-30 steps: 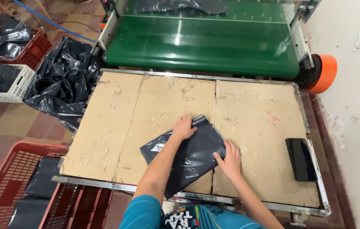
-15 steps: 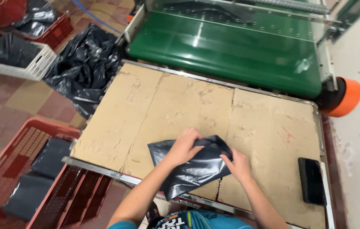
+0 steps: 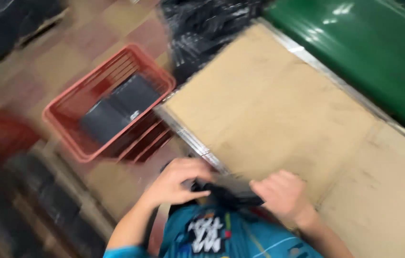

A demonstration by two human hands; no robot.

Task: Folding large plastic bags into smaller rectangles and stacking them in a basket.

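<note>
Both hands bunch a black plastic bag at the table's near edge.

The bag looks crumpled and glossy, mostly hidden between the hands and pressed close to the person's teal shirt. The cardboard-topped table lies just beyond, a green conveyor behind it; a red crate of dark packets sits on the floor at left. The left hand curls around the bag; the right hand grips its other end, fingers bent.

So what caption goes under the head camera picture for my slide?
Both hands, left hand and right hand, grip a black plastic bag at the table edge, beside a red basket.
</note>
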